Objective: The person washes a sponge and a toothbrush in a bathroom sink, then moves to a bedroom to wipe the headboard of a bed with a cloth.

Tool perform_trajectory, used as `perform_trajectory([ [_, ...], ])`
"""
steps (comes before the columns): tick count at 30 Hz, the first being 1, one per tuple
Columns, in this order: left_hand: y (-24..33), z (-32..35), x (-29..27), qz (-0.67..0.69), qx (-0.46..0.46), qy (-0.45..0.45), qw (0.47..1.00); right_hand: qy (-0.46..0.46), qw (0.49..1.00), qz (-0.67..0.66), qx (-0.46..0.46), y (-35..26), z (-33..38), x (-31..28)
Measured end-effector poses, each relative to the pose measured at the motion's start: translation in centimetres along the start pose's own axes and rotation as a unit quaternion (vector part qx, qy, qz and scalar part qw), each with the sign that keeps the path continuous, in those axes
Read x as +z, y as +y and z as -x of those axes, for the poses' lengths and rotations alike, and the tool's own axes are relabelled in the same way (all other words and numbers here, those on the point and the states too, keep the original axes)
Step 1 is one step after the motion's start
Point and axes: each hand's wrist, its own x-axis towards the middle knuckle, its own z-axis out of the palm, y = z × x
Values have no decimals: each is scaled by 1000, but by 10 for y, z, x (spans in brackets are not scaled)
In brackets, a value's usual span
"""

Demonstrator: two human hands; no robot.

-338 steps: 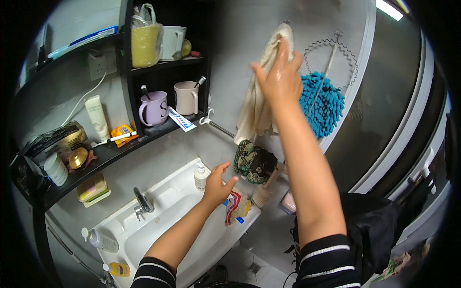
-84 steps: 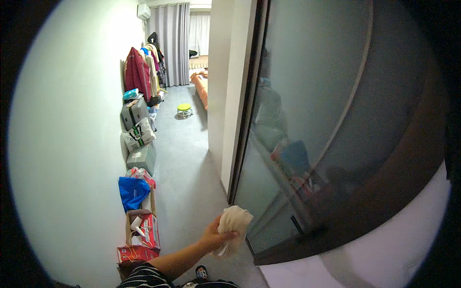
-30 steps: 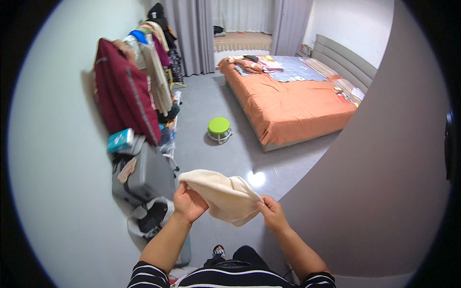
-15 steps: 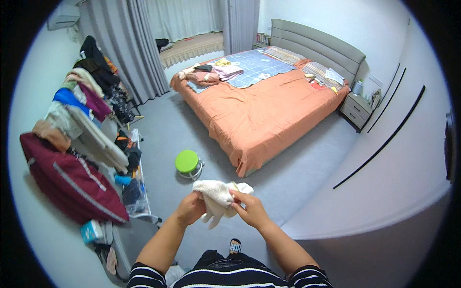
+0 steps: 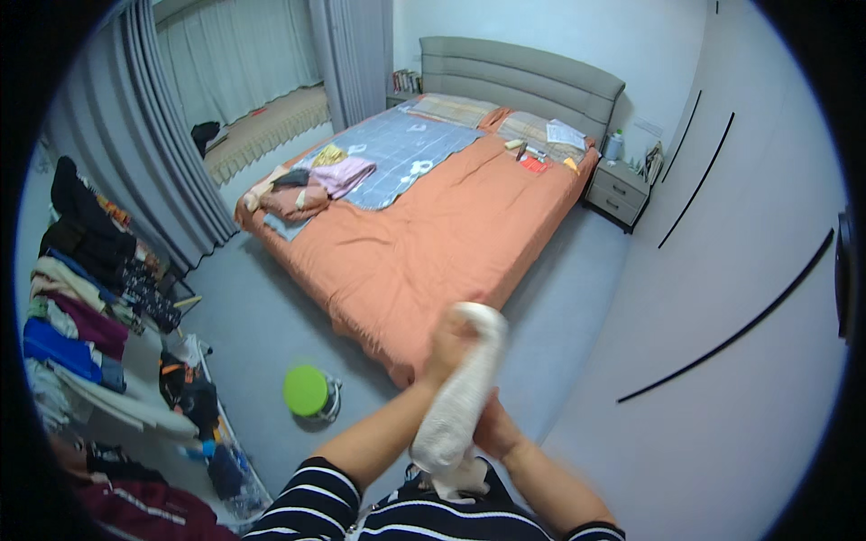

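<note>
A white soft cloth (image 5: 456,410) hangs lengthwise in front of me, its upper end curving over beside my left hand (image 5: 454,341). That hand is closed on the cloth's upper part, its fingers smeared by motion. My right hand (image 5: 494,426) is against the cloth's right side, lower down. The cloth covers its fingers, so their grip cannot be made out. The lower end of the cloth dangles before my striped shirt (image 5: 442,521).
A bed (image 5: 397,270) with an orange sheet stands ahead. A green round stool (image 5: 307,390) is at its near left. Clothes (image 5: 86,298) are heaped along the left wall. White wardrobe doors (image 5: 713,298) line the right. A nightstand (image 5: 617,194) stands beyond the bed.
The cloth has gone from bunched between both hands to hanging long and upright. My left hand has risen and moved right; my right hand has slipped behind the cloth. The view has turned right.
</note>
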Motion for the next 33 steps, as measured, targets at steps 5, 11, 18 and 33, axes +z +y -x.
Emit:
perform_trajectory([
  [5, -48, -104, 112, 206, -26, -120, 971, 117, 984, -103, -90, -58, -62, -43],
  [11, -81, -265, 203, 654, -249, -161, 696, 21, 959, -217, -179, -248, -135, -135],
  [18, -166, -377, 286, 689, -412, -266, 534, -108, 930, -278, -213, -464, -183, -204],
  [33, -424, -662, 444, 635, -470, -210, 575, 376, 520, 734, -222, -737, -349, -409],
])
